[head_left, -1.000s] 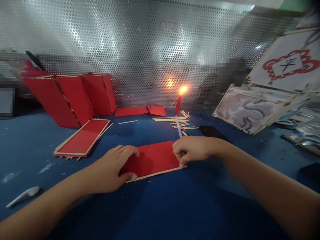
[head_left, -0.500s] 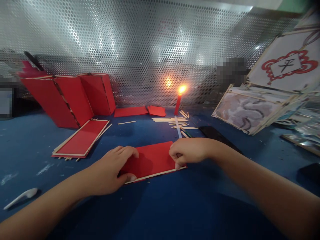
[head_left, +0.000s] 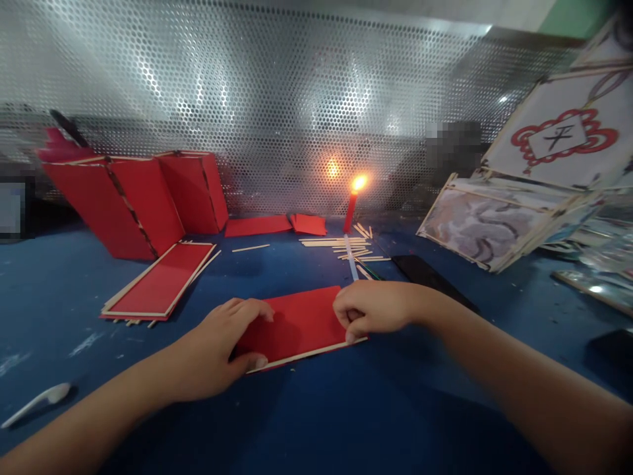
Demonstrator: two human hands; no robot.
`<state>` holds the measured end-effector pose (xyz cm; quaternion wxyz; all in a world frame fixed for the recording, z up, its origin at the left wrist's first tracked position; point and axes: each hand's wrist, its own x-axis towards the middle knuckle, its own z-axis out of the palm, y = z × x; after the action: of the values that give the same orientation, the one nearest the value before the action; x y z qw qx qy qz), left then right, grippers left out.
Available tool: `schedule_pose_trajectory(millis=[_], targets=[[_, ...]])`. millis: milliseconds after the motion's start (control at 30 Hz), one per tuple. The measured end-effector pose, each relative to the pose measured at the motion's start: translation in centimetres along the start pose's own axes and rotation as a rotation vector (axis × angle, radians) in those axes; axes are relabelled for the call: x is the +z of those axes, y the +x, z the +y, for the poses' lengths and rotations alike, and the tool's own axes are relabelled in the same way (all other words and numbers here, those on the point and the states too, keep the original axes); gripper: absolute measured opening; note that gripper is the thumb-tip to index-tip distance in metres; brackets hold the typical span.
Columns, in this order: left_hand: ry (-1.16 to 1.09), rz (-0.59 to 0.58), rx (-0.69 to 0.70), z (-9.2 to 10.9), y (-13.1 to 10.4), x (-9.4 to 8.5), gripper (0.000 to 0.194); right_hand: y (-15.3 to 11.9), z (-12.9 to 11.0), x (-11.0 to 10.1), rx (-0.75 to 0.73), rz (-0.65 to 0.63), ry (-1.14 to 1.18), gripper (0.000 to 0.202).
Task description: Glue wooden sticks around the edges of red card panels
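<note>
A red card [head_left: 301,323] lies flat on the blue table in front of me. Along its near edge runs a thin wooden stick [head_left: 306,355]. My left hand [head_left: 217,346] holds the card's left end, thumb down on the stick's left end and curved fingers resting on the card. At the opposite end, my right hand [head_left: 373,308] is closed, its fingers curled and its thumb pressed on the stick's right end. The fingertips of the right hand are partly hidden behind its knuckles.
Behind the card stands a lit red candle [head_left: 351,212], beside loose wooden sticks [head_left: 341,243] and a glue stick [head_left: 351,258]. To the left are a stick-framed red panel [head_left: 163,277], folded red panels [head_left: 143,198] and a white spoon [head_left: 39,402]. A painted paper lantern [head_left: 484,218] stands right.
Both hands keep their places on the card and stick. The whole view has shifted slightly, with things appearing a little lower.
</note>
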<state>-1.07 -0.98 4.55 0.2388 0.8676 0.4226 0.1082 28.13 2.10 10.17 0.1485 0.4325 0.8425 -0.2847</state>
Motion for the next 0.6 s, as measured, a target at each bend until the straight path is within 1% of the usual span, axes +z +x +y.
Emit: schedule_pose_trajectory(millis=[133,200,267,367,467,600], targets=[[-0.035,0.017,0.003,-0.1,0.1,0.4,0.046,-0.5,0.6,0.3,-0.062,0.063,0.047,0.013],[-0.048,0.023,-0.021,0.0,0.1,0.5,0.046,-0.6,0.8,0.5,-0.107,0.11,0.059,0.014],[-0.067,0.028,-0.049,0.1,0.1,0.6,0.046,-0.7,0.9,0.7,-0.114,0.146,0.075,0.013],[-0.087,0.053,-0.071,0.3,0.2,0.6,0.037,-0.6,0.6,1.1,-0.122,0.157,0.088,0.004],[-0.116,0.118,-0.1,0.4,0.3,0.4,0.026,-0.4,0.0,1.5,-0.144,0.133,0.083,0.006],[-0.189,0.276,-0.117,0.0,0.5,0.0,0.023,-0.2,-0.4,1.9,-0.148,0.13,0.034,0.003]])
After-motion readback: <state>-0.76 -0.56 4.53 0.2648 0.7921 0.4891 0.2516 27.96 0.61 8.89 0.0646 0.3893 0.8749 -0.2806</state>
